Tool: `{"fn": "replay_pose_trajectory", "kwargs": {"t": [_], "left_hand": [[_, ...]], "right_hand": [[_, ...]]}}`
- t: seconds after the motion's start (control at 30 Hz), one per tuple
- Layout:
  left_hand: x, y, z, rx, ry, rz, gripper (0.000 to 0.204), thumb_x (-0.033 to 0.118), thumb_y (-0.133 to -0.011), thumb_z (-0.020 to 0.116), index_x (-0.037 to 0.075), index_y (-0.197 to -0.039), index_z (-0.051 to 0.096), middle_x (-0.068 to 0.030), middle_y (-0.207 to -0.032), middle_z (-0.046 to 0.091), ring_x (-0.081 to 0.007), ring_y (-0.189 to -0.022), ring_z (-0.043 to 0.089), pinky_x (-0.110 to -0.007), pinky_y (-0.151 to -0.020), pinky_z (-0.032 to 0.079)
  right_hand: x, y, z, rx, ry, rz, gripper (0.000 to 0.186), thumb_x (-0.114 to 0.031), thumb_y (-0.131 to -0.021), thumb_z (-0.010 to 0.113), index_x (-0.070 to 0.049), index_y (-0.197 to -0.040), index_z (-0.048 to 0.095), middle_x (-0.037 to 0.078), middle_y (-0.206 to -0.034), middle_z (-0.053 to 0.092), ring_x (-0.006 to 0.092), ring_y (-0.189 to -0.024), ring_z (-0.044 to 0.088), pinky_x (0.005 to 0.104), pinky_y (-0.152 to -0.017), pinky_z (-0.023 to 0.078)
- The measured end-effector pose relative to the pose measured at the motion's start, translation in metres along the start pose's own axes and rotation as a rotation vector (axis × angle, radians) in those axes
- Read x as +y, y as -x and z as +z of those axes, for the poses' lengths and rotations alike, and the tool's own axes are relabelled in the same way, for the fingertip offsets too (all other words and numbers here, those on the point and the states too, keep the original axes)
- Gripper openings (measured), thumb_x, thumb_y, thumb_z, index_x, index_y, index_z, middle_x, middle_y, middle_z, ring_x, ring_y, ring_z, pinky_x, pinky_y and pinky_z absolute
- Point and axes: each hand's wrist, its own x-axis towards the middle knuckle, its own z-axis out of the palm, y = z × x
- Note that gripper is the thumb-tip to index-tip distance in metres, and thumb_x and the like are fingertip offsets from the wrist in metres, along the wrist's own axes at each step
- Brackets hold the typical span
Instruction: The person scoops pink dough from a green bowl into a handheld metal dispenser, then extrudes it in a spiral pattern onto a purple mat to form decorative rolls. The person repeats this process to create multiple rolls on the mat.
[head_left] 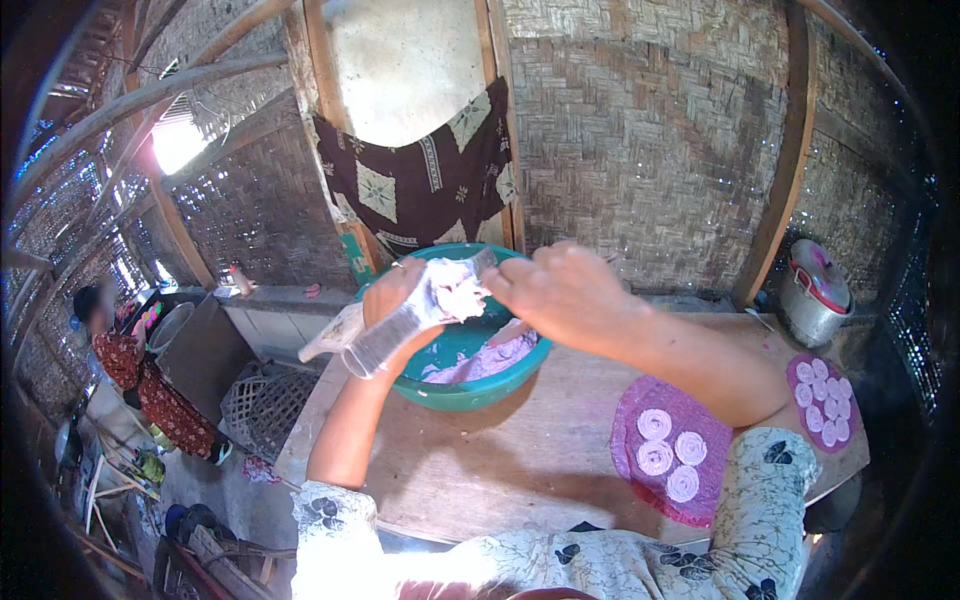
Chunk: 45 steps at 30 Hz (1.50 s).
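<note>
Above a green basin [470, 398], my left hand [390, 292] is wrapped round a clear plastic tube [392, 338] that lies at a slant. Pale, sticky dough [460, 292] shows at the tube's upper end. My right hand [565, 292] is at that end, its fingers bent and pressed together by the dough; whether they pinch the rim or some dough is hidden. A whitish, tapering piece [330, 335] sticks out left of my left hand. Inside the basin lies a mass of lilac dough [480, 365], with a brownish stick-like thing [510, 332] against it.
The basin stands on a wooden table [480, 470]. Right of it, a magenta round sheet [640, 480] bears several lilac dough spirals; another sheet [828, 425] with more lies farther right. A lidded metal pot [815, 305] stands behind. At far left is another person [150, 370].
</note>
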Motion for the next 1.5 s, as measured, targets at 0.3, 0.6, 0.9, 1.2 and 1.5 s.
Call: {"fn": "replay_pose_trajectory", "kwargs": {"t": [0.3, 0.6, 0.9, 1.2, 1.5], "left_hand": [[-0.046, 0.026, 0.014, -0.131, -0.092, -0.202, 0.012, 0.015, -0.074, 0.069, 0.013, -0.085, 0.066, -0.0065, -0.084, 0.067, -0.0242, -0.080, 0.065, -0.035, -0.069, 0.052], [0.002, -0.006, 0.035, 0.139, -0.030, -0.118, 0.017, 0.019, -0.071, 0.070, 0.008, -0.083, 0.065, -0.0103, -0.079, 0.064, -0.0307, -0.079, 0.062, -0.041, -0.070, 0.049], [-0.051, 0.004, 0.017, 0.099, -0.303, -0.250, 0.019, 0.024, -0.075, 0.067, 0.012, -0.089, 0.066, -0.0113, -0.083, 0.065, -0.0308, -0.078, 0.063, -0.040, -0.068, 0.051], [-0.043, 0.001, 0.022, 0.202, -0.330, -0.220, 0.017, 0.021, -0.072, 0.070, 0.009, -0.079, 0.061, -0.0102, -0.074, 0.062, -0.0296, -0.066, 0.063, -0.038, -0.058, 0.051], [-0.080, 0.033, -0.002, 0.156, -0.385, -0.279, 0.014, 0.018, -0.072, 0.069, 0.010, -0.080, 0.063, -0.0095, -0.079, 0.065, -0.0295, -0.076, 0.064, -0.040, -0.068, 0.051]], "right_hand": [[-0.008, 0.047, -0.003, 0.130, -0.205, 0.182, 0.018, -0.010, -0.080, 0.058, -0.006, -0.098, 0.058, 0.007, -0.072, 0.059, 0.0209, -0.062, 0.064, 0.0350, -0.053, 0.049], [-0.072, -0.007, 0.110, 0.688, -0.924, 0.624, 0.054, 0.004, -0.086, 0.052, -0.004, -0.138, 0.040, 0.019, -0.088, 0.052, 0.0358, -0.077, 0.053, 0.0407, -0.071, 0.045], [-0.069, 0.034, 0.092, 0.159, -1.453, 0.722, 0.040, -0.007, -0.095, 0.048, -0.004, -0.135, 0.046, 0.006, -0.071, 0.054, 0.0120, -0.062, 0.052, 0.0263, -0.059, 0.044], [-0.092, 0.014, 0.100, 0.231, -1.269, 0.698, 0.036, -0.004, -0.089, 0.052, 0.000, -0.125, 0.051, 0.026, -0.072, 0.060, 0.0372, -0.063, 0.062, 0.0409, -0.058, 0.044], [-0.053, 0.031, 0.148, 0.067, -1.222, 0.696, 0.034, -0.015, -0.093, 0.050, -0.005, -0.125, 0.057, 0.004, -0.063, 0.058, 0.0168, -0.053, 0.054, 0.0309, -0.052, 0.045]]}}
